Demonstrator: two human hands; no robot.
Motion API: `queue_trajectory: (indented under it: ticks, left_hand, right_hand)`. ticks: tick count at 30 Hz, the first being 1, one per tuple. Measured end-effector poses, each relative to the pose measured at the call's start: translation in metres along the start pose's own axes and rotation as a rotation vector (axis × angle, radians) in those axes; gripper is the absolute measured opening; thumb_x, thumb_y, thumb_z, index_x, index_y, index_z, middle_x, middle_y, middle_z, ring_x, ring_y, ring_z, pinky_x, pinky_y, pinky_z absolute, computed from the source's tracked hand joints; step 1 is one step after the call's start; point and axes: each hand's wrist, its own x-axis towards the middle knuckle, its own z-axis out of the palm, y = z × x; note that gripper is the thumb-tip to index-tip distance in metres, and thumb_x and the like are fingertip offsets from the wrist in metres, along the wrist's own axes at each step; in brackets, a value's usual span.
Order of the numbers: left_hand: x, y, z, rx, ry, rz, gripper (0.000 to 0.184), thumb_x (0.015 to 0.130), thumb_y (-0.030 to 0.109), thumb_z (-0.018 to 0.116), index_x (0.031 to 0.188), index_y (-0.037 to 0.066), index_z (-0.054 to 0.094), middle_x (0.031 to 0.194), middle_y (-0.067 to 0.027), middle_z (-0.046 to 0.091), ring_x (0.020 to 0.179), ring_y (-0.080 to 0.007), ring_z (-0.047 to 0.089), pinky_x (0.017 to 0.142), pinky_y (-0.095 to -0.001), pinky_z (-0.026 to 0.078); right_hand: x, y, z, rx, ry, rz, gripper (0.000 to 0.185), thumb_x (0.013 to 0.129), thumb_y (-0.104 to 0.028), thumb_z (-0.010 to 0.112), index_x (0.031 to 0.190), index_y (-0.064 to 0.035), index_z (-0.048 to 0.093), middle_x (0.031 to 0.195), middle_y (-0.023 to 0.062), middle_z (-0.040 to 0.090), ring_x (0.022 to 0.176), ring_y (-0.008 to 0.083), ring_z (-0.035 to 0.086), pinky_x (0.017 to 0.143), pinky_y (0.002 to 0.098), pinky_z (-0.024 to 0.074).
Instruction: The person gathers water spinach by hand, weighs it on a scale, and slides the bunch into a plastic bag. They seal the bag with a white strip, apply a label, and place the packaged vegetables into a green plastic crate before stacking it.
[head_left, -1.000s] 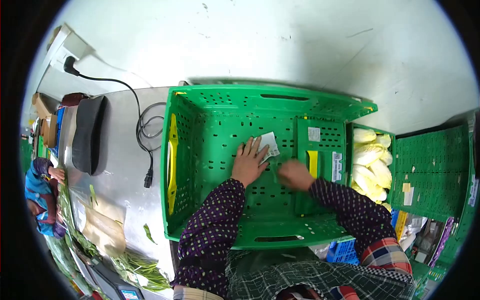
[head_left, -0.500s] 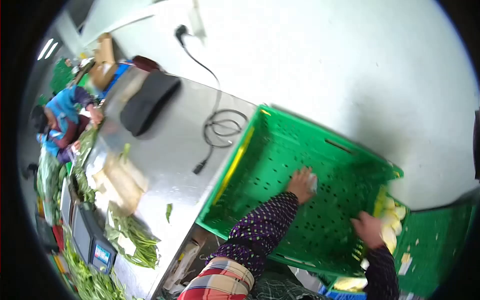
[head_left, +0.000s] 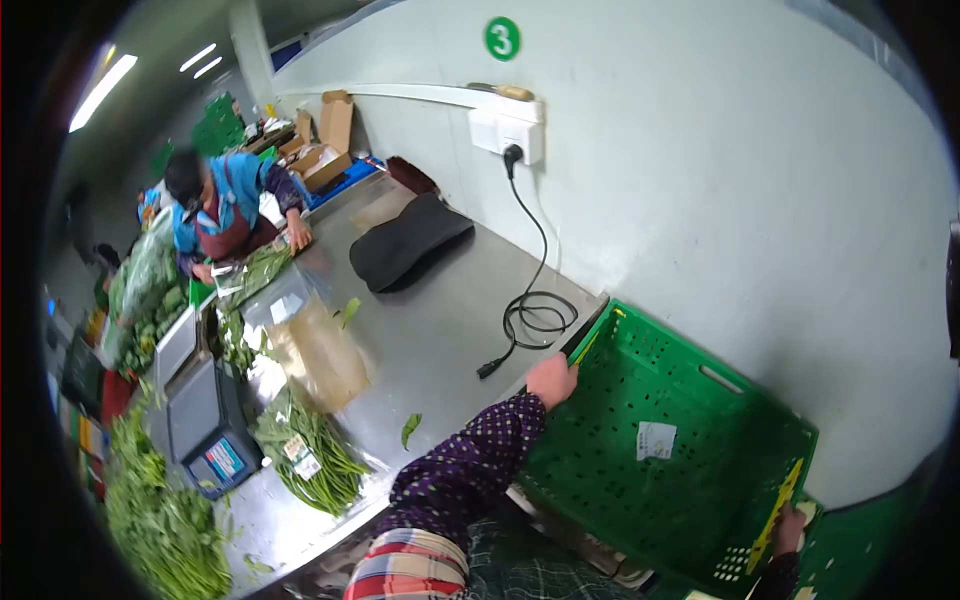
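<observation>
A green plastic crate [head_left: 690,380] with perforated walls and yellow strips at both ends sits tilted before me, against the wall. My left hand [head_left: 552,381] is closed on the crate's left end, at the rim by the table edge. At the far right end my right hand [head_left: 790,528] grips the crate beside its yellow strip, its fingers partly hidden. A white printed label [head_left: 655,440] lies on the crate floor, apart from both hands.
The steel table [head_left: 420,340] on my left bears a black cable [head_left: 525,340], a dark padded item [head_left: 410,245], a scale [head_left: 210,430] and bundled greens [head_left: 310,460]. A co-worker [head_left: 235,205] handles vegetables across the table. A wall socket [head_left: 508,130] holds the plug.
My left hand has left the white label on the crate floor and taken the left rim. My right hand has moved to the right end. The view has swung up and leftward.
</observation>
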Motion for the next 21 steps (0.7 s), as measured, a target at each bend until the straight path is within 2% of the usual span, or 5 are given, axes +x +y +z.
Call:
queue_trajectory:
  ticks: [6, 13, 18, 19, 21]
  left_hand:
    - [-0.053, -0.025, -0.114, -0.38, 0.147, 0.061, 0.04, 0.087, 0.038, 0.057, 0.096, -0.001, 0.062, 0.083, -0.0233, 0.064, 0.082, -0.0371, 0.063, 0.074, -0.0456, 0.048]
    - [-0.071, -0.091, -0.187, -1.21, 0.45, 0.02, 0.031, 0.095, 0.032, 0.053, 0.08, 0.005, 0.053, 0.054, 0.0017, 0.046, 0.044, -0.0078, 0.042, 0.041, -0.0261, 0.035]
    - [-0.044, -0.153, -0.214, -1.514, 0.728, -0.017, 0.03, 0.098, 0.034, 0.047, 0.079, 0.012, 0.042, 0.052, 0.0067, 0.038, 0.04, -0.0036, 0.035, 0.035, -0.0217, 0.028]
    - [-0.034, -0.169, -0.216, -1.58, 0.73, -0.048, 0.03, 0.099, 0.035, 0.046, 0.08, 0.013, 0.041, 0.053, 0.0065, 0.038, 0.04, -0.0042, 0.035, 0.035, -0.0219, 0.028]
    - [-0.017, -0.192, -0.217, -1.606, 0.78, -0.093, 0.03, 0.099, 0.036, 0.046, 0.08, 0.013, 0.041, 0.053, 0.0062, 0.038, 0.04, -0.0048, 0.036, 0.035, -0.0223, 0.029]
  right_hand:
    - [-0.121, -0.221, -0.077, 0.133, 0.034, -0.305, 0.02, 0.091, -0.024, 0.056, 0.083, -0.0073, 0.05, 0.055, -0.0022, 0.043, 0.034, 0.0094, 0.042, 0.029, 0.0245, 0.0291]
    - [-0.19, -0.45, -0.093, 0.348, -0.09, -0.899, 0.032, 0.094, -0.022, 0.054, 0.117, 0.001, 0.057, 0.068, -0.0082, 0.039, 0.056, -0.0004, 0.032, 0.048, 0.017, 0.0205]
    - [-0.26, -0.636, 0.03, 0.18, 0.015, -1.195, 0.034, 0.095, -0.022, 0.054, 0.121, -0.0007, 0.057, 0.075, -0.0056, 0.047, 0.058, -0.0003, 0.035, 0.049, 0.0156, 0.0219]
    - [-0.257, -0.669, 0.076, 0.107, 0.25, -1.524, 0.033, 0.094, -0.024, 0.055, 0.117, -0.0001, 0.059, 0.076, -0.0051, 0.047, 0.059, 0.0001, 0.036, 0.049, 0.0159, 0.0226]
    - [-0.334, -0.727, 0.135, -0.031, -0.12, -1.363, 0.029, 0.094, -0.029, 0.055, 0.092, -0.0016, 0.061, 0.068, -0.0065, 0.048, 0.052, 0.0012, 0.035, 0.045, 0.0205, 0.0245]
